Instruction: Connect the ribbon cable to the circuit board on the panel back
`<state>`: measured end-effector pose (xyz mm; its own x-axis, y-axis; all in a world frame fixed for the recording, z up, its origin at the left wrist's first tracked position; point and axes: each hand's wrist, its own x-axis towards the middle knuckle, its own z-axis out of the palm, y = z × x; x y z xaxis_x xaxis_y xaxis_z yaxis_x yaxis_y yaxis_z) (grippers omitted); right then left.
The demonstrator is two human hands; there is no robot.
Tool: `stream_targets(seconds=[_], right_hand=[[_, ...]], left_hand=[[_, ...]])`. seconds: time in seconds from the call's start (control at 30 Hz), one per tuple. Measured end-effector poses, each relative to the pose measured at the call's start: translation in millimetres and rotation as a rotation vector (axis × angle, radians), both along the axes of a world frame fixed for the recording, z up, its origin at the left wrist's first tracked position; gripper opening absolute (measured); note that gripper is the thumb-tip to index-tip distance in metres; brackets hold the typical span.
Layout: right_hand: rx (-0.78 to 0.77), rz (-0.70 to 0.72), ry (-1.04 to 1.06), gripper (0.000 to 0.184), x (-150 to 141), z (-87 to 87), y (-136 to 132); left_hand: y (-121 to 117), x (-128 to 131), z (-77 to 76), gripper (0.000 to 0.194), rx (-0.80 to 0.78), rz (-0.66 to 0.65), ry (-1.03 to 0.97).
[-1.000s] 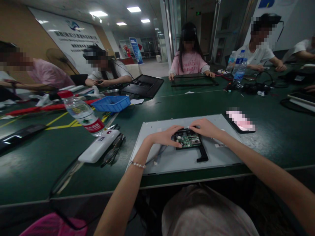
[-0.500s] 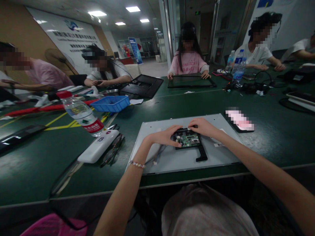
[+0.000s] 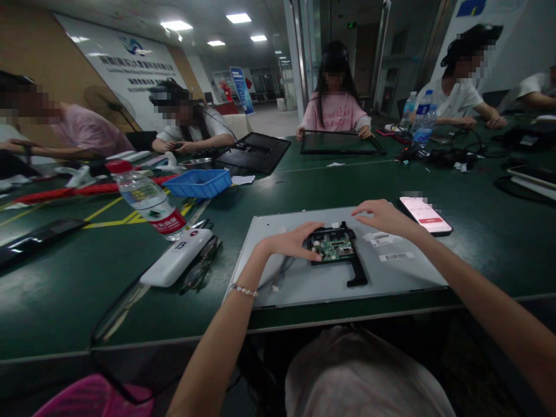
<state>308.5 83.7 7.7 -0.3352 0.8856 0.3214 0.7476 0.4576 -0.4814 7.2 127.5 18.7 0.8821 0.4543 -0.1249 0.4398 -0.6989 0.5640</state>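
A green circuit board point(image 3: 336, 248) sits in a black plastic bracket point(image 3: 358, 271) with an arm reaching toward me. Beneath it lies a flat grey metal panel point(image 3: 403, 273) with paper labels. My left hand point(image 3: 292, 240) holds the bracket's left side, its fingers at the far edge and its thumb near the near left corner. Just right of the bracket's far corner, my right hand point(image 3: 380, 216) hovers over the panel, fingers apart and nothing in them. A small white tab point(image 3: 335, 225) shows at the bracket's far edge.
A phone point(image 3: 426, 216) lies right of the panel. To the left are a water bottle point(image 3: 150, 202), a white power bank point(image 3: 176, 259), glasses point(image 3: 202, 266) and a blue tray point(image 3: 200, 183). Across the table, a person in pink holds a black frame point(image 3: 343, 152); other people sit at both sides.
My right hand has come off the bracket's far edge and moved right, its fingers opening. My left hand stays on the bracket, which has hardly moved.
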Motion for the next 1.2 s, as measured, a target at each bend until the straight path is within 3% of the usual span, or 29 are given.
stream_targets(seconds=[0.2, 0.5, 0.73, 0.93, 1.07, 1.2], right_hand=[[-0.260, -0.056, -0.011, 0.028, 32, -17.8, -20], [-0.353, -0.042, 0.090, 0.011, 20, -17.5, -25], [-0.359, -0.080, 0.122, 0.014, 22, -20.3, -26], [-0.311, -0.152, 0.102, 0.011, 24, -16.4, -33], [-0.384, -0.102, 0.283, 0.013, 16, -18.2, -35], [-0.469, -0.037, 0.454, 0.018, 2, -22.1, -35]], left_hand=[[1, 0, -0.2, 0.095, 0.008, -0.013, -0.012], [-1, 0, 1.2, 0.091, 0.036, -0.022, -0.042], [-6, 3, 6.5, 0.093, 0.082, -0.029, -0.048], [-15, 18, 4.3, 0.071, 0.218, -0.047, -0.081], [-20, 30, 4.5, 0.053, 0.440, 0.025, -0.180], [-29, 43, 11.2, 0.038, 0.496, 0.006, -0.312]])
